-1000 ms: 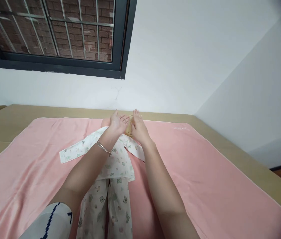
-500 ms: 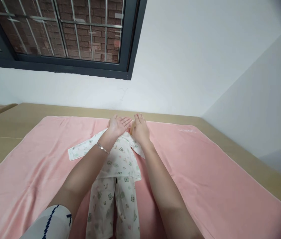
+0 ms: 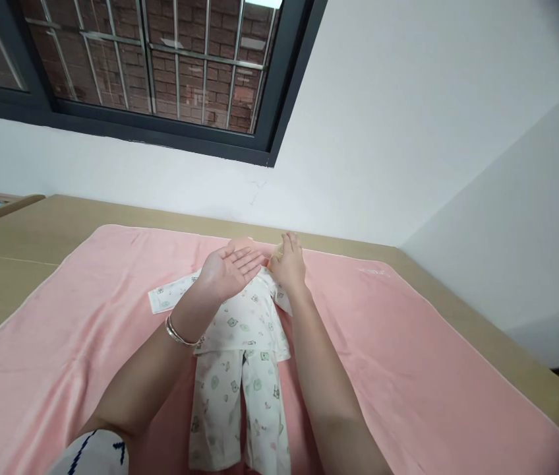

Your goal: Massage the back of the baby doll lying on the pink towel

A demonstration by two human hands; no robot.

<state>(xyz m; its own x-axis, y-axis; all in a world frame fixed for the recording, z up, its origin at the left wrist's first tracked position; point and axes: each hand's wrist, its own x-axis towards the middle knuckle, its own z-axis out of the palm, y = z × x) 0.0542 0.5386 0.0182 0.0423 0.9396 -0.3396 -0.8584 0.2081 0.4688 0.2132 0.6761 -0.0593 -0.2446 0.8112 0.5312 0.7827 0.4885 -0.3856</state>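
My left hand (image 3: pixel 230 270) is open, palm up, with fingers stretched to the right above the neck of a white patterned pyjama top (image 3: pixel 247 320). Just beyond it shows a peach-coloured rounded thing (image 3: pixel 241 243), mostly hidden by my fingers. My right hand (image 3: pixel 289 260) has its fingers extended away from me, beside a small yellowish patch (image 3: pixel 277 252) I cannot make out. Whether it touches that patch is unclear. Matching pyjama trousers (image 3: pixel 215 409) lie flat below the top, legs toward me. The top's left-hand sleeve spreads outward, while my right wrist partly covers the other.
A pink blanket (image 3: pixel 408 369) with some wrinkles lies under the clothes, on a tan wooden surface (image 3: pixel 7 277). A white wall (image 3: pixel 358 132) and a dark-framed barred window (image 3: pixel 161 125) stand behind. At the far left is a wooden rail (image 3: pixel 2 214).
My left hand has drawn nearer to me, and the peach-coloured thing beyond it has come into sight. My right hand stays near the collar. The view has shifted and tilted slightly.
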